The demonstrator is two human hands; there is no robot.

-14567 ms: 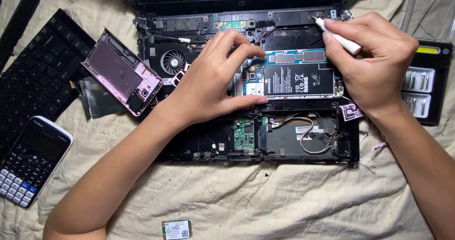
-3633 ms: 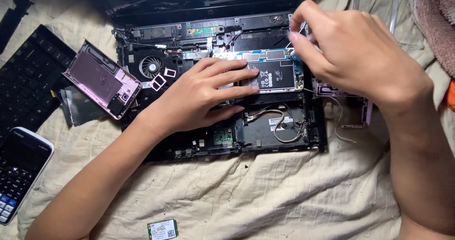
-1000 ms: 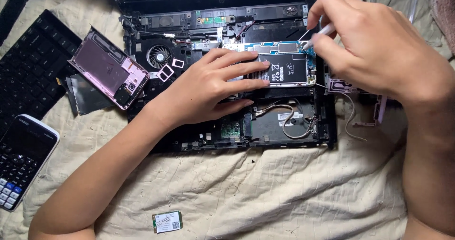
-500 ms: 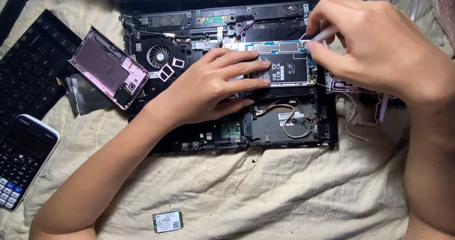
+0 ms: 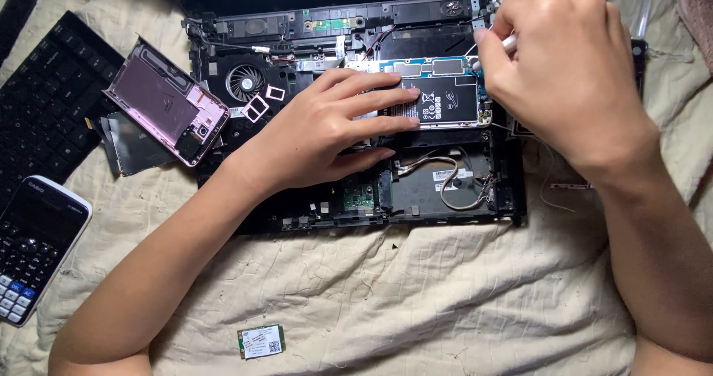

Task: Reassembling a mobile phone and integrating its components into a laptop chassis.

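An opened black laptop chassis (image 5: 460, 211) lies on a beige cloth, its fan (image 5: 245, 82) and boards exposed. Inside it rests a phone body with a black battery (image 5: 449, 105). My left hand (image 5: 327, 134) lies flat across the chassis, fingers spread, fingertips pressing the battery's left side. My right hand (image 5: 564, 71) is closed around a thin white tool (image 5: 509, 43), whose tip sits at the phone's top right corner. Most of the tool is hidden by my fingers.
A pink phone back frame (image 5: 165, 102) leans on the chassis's left edge over a dark sheet (image 5: 130, 146). A black keyboard (image 5: 48, 97) and a calculator (image 5: 33, 246) lie at left. A small green wireless card (image 5: 261, 342) rests on the cloth (image 5: 445, 302) near the front.
My right hand has shifted slightly over the phone's top right corner with the tool. My left hand stays pressed on the battery. Compared with the earliest frames, the view has shifted.
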